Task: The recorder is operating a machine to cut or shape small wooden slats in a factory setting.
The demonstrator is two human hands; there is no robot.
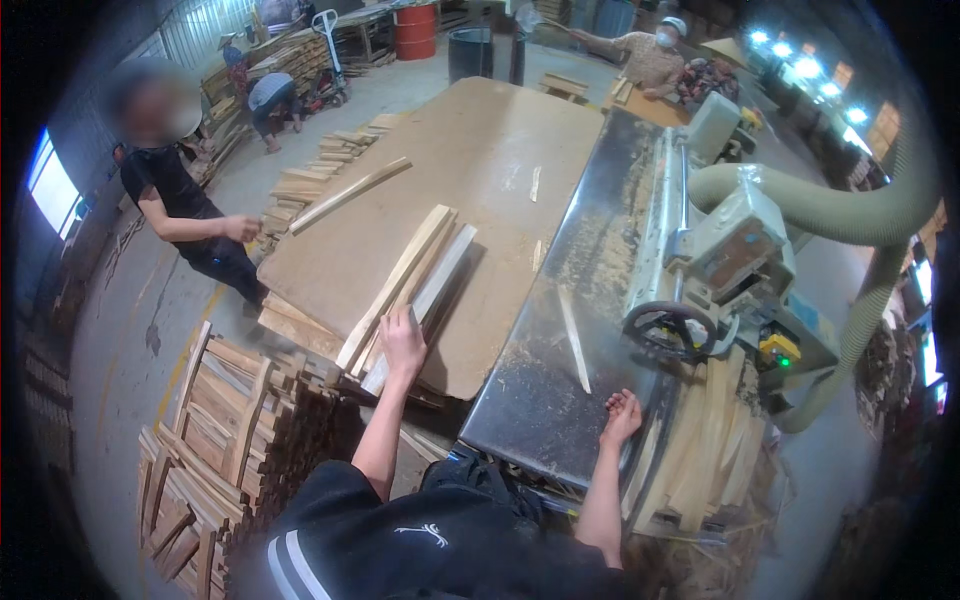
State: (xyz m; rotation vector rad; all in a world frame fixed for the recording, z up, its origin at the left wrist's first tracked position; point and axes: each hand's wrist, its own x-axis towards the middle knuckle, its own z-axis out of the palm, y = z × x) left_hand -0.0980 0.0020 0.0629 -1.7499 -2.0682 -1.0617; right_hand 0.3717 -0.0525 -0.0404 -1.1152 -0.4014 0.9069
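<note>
My left hand point(402, 342) reaches forward and lies on the near ends of a few long pale wooden slats point(405, 285) that rest side by side on a big brown board point(470, 170); whether the fingers grip a slat I cannot tell. My right hand point(621, 414) hovers with its fingers apart and nothing in it, just over the near right edge of the grey steel machine table point(560, 400). A thin wood strip point(574, 340) lies on that steel table ahead of it.
A jointer-like machine point(735, 255) with a handwheel point(668, 330) and a fat green hose point(850, 215) stands at the right. Stacked slats point(215, 440) fill the lower left. A person in black point(185, 215) stands at the left; other people work at the back.
</note>
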